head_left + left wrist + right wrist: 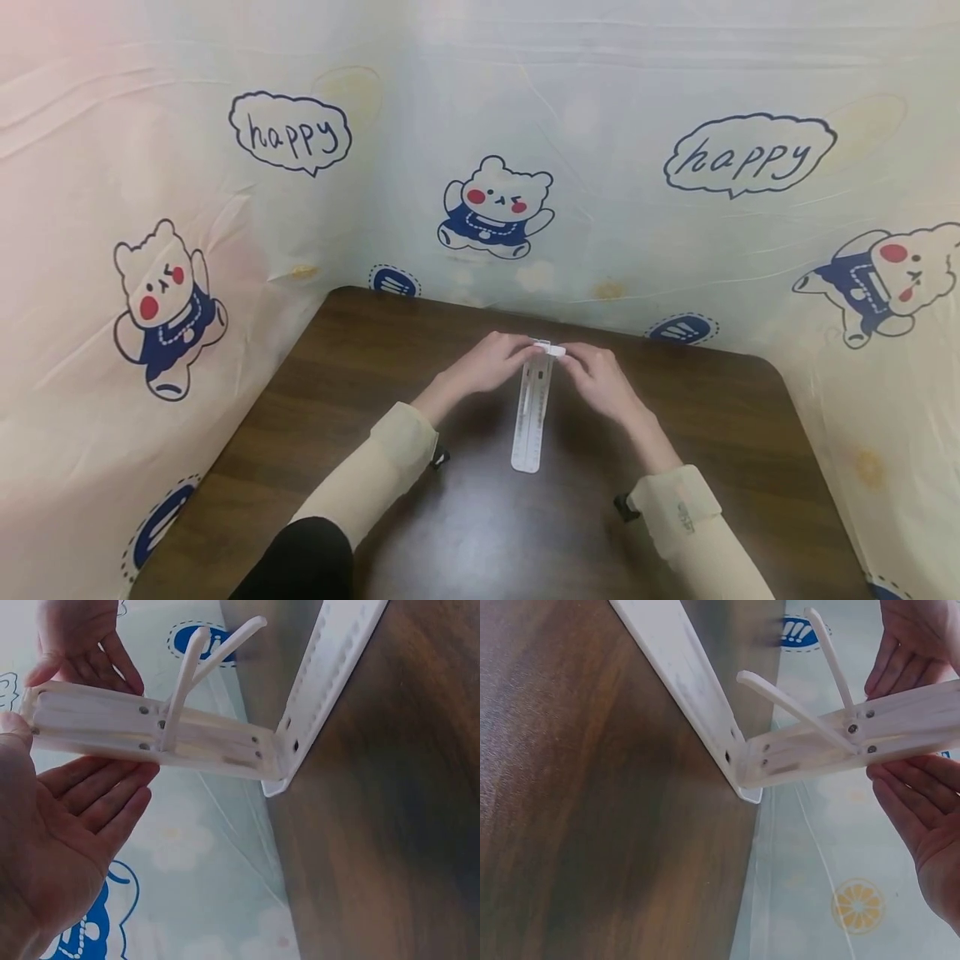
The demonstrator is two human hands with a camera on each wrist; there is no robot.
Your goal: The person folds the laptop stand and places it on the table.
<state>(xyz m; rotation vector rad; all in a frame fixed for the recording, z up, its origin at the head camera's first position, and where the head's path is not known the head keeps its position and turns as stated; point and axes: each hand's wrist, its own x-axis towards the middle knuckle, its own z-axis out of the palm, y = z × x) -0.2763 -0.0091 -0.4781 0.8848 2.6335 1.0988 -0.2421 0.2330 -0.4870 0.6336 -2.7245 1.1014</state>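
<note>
On the far left a pale printed cloth (90, 167) hangs as a backdrop, showing a cartoon bear (168, 308) and a "happy" speech bubble (291, 133), and it wraps on around the back and right of the dark wooden worktop (360, 367). A cream sleeve (375, 471) runs up from the lower left to the left hand (487, 362), which sits near the far edge of the worktop. In the left wrist view this hand (60, 825) is open, its fingers (112, 795) straight and relaxed just under the raised bar, with the thumb side touching the bar's free end. Between the two hands is a white folding plastic bracket (531, 408): one long arm lies flat on the worktop, pointing back toward the person, and the other arm (150, 735) stands up from the hinge at the far end. Two thin curved prongs (184, 675) rise from the middle of that raised arm, which carries small screw heads. The hinge corner (746, 776) rests right at the far edge of the worktop, next to the cloth. To the right, the right hand (600, 379) meets the bracket's raised end; in the right wrist view this hand (922, 810) is open too, fingers straight above and below the raised arm (855, 742), touching it lightly without curling round. Further right the cloth shows a second "happy" bubble (750, 154) and another bear (885, 279).
</note>
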